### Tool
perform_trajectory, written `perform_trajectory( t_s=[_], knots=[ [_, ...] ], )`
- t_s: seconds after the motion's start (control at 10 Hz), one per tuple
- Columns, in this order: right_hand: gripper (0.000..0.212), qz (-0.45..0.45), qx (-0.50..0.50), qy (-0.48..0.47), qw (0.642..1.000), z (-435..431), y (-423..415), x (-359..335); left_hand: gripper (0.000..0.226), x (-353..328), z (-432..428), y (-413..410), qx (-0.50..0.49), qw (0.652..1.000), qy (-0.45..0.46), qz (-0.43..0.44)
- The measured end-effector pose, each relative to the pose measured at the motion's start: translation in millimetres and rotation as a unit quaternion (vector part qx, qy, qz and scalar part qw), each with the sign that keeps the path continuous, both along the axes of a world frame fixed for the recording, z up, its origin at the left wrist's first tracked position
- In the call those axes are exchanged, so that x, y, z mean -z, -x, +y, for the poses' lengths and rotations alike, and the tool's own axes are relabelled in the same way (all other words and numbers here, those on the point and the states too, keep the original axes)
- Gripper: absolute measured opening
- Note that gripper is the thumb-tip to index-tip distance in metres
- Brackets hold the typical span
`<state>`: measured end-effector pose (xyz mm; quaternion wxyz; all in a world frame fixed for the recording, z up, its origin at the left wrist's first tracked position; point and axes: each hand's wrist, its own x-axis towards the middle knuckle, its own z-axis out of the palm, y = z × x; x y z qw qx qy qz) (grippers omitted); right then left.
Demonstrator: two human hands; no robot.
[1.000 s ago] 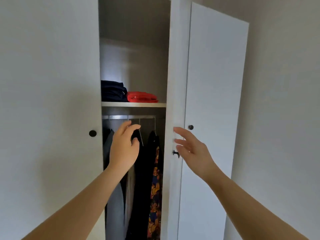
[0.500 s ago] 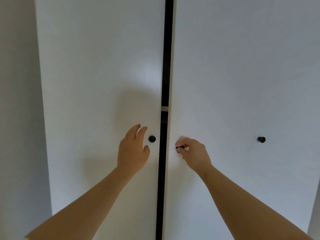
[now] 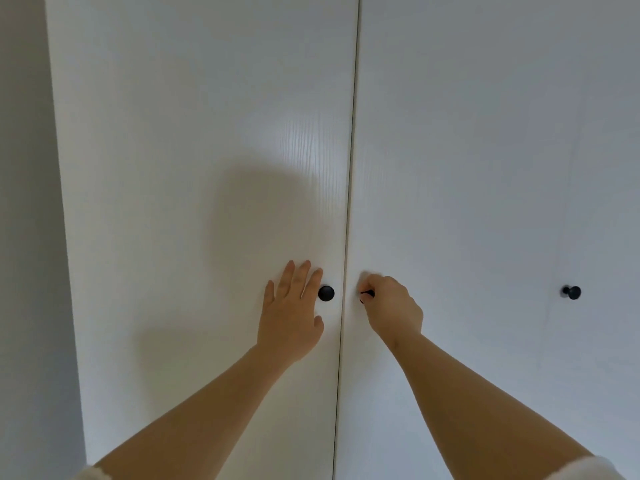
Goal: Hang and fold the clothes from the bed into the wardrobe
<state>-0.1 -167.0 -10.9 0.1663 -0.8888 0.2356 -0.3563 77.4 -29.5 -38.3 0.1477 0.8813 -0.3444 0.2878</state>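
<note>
Doors of the wardrobe stood shut, meeting along a thin seam that ran up between the two hands. The left hand lay open, fingers straight and flat against the left door. Its forefinger was just beside a black knob but did not grip it. The right hand was closed in a pinch on a second knob just across the seam, and the fingers hid most of that knob. A third knob sat well out beyond the right hand, untouched.

Judgement: the step in hand was seating the doors. To do it well, the flat palm should press evenly close to the meeting edge while the pinched knob steadies its own door, so that both faces finish flush. The seam should be checked for trapped fabric before either hand lets go.

No clothes were in view, and whether any hung behind the doors could not be told. The wardrobe itself lay directly under both hands, in contact with each.
</note>
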Motion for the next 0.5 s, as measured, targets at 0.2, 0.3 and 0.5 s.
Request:
perform_trajectory(
  t_s=[0.2,0.3,0.5],
  knots=[
    [0.023,0.021,0.025,-0.001,0.999,3,-6,3,0.071,2,2,-2,0.009,1.0,0.001,0.007],
    [0.026,0.008,-0.009,-0.059,0.998,6,0,7,0.071,0,6,1,0.02,1.0,0.003,0.017],
    [0.04,-0.166,-0.06,-0.194,0.965,12,44,7,0.069,-6,5,16,0.043,0.999,0.002,0.022]
  ],
)
